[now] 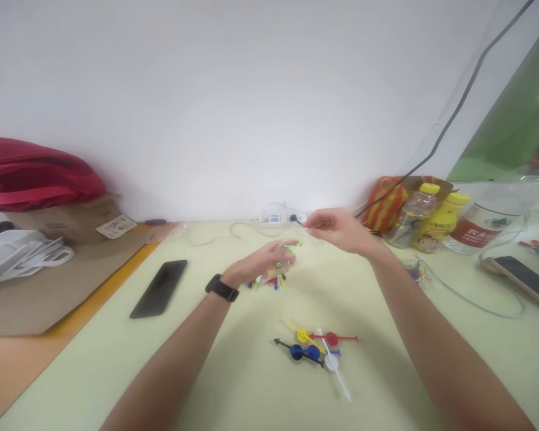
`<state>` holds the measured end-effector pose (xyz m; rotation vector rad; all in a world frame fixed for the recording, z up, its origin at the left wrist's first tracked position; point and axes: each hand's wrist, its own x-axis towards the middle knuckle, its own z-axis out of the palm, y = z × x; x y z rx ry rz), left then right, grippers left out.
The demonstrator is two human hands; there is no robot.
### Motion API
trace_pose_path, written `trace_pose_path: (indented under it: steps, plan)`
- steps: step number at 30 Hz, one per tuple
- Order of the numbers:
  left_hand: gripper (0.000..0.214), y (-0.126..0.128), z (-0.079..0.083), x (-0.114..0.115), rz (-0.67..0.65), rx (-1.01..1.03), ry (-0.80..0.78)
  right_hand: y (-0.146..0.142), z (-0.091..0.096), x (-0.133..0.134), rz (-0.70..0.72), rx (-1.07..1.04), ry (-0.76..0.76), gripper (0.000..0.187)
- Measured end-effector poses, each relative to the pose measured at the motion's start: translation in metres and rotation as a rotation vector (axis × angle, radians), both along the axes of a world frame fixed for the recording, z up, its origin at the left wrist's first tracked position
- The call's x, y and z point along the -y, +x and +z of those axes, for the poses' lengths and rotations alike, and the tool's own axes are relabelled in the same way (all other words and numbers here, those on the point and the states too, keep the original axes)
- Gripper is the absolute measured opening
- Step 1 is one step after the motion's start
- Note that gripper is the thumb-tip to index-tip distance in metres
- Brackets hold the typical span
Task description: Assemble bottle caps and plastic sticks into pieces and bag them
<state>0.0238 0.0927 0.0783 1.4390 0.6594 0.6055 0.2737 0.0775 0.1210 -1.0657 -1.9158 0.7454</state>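
Observation:
My left hand (272, 260), with a black watch (222, 288) on the wrist, is closed round a green plastic arrow spinner (293, 244), partly hidden by the fingers. Clear film shows below that palm, over a small pile of coloured pieces (277, 283). To the right and a little higher, my right hand (336, 229) pinches with thumb and fingertips; what it holds is too faint to make out. Nearer me on the table lie overlapping arrow spinners: a yellow one (302, 335), a red one (332, 339), a black one (296, 352), a blue one (314, 352) and a white one (331, 362).
A black phone (159, 289) lies at left, by cardboard (72, 293) and a red bag (40, 173). A power strip (273, 218) sits against the wall. Bottles (440, 222), a large jug (476, 227), another phone (527, 278) and a cable (471, 311) stand or lie at right.

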Motion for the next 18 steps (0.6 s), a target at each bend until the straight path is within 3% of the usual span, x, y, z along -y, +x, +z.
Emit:
trace_pose_path:
  steps: [5, 7, 10, 13, 18]
  plan:
    - [0.05, 0.007, -0.001, -0.001, -0.048, 0.116, -0.096, 0.015, 0.016, 0.009, -0.242, 0.041, 0.092, 0.024]
    - [0.046, 0.006, -0.003, -0.005, 0.019, 0.156, -0.138, 0.017, 0.021, 0.014, -0.218, 0.124, 0.055, 0.023]
    - [0.046, 0.002, -0.006, -0.012, 0.131, 0.17, -0.198, 0.006, 0.018, 0.019, 0.056, 0.378, -0.099, 0.019]
    - [0.051, -0.002, -0.009, -0.017, 0.182, 0.177, -0.234, -0.024, 0.0, 0.021, 0.397, 0.63, -0.258, 0.024]
    - [0.058, -0.005, -0.008, -0.018, 0.2, 0.145, -0.262, -0.079, -0.041, 0.023, 0.548, 0.826, -0.402, 0.036]
